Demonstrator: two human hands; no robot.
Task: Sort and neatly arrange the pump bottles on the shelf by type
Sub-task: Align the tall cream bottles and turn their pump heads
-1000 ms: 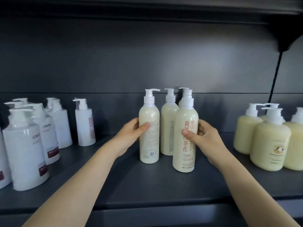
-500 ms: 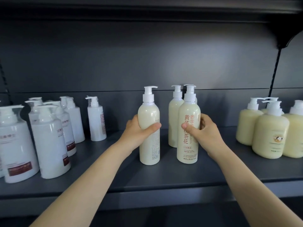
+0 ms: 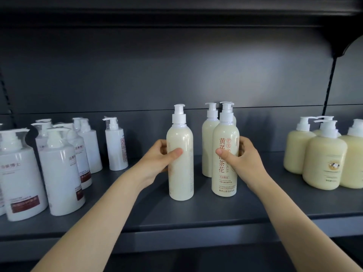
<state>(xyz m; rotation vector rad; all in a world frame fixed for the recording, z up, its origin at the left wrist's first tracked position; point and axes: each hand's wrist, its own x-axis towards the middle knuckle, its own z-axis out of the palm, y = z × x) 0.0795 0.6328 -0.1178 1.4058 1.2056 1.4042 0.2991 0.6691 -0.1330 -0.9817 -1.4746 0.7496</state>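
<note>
Grips plain-faced tall cream plastic pump bottle (image 3: 182, 179) in curled fingers of left hand (image 3: 157, 163). Grips red-lettered twin bottle (image 3: 224, 183) in fingers of right hand (image 3: 245, 163). Both upright on dark shelf (image 3: 196, 216), likely for aligning labels.

Tall cream conditioner bottles (image 3: 182, 177): four, one mostly hidden behind. Squat yellow pump bottles (image 3: 324, 163): four. White pump bottles (image 3: 60, 173): at least six, overlap blocks an exact count.
</note>
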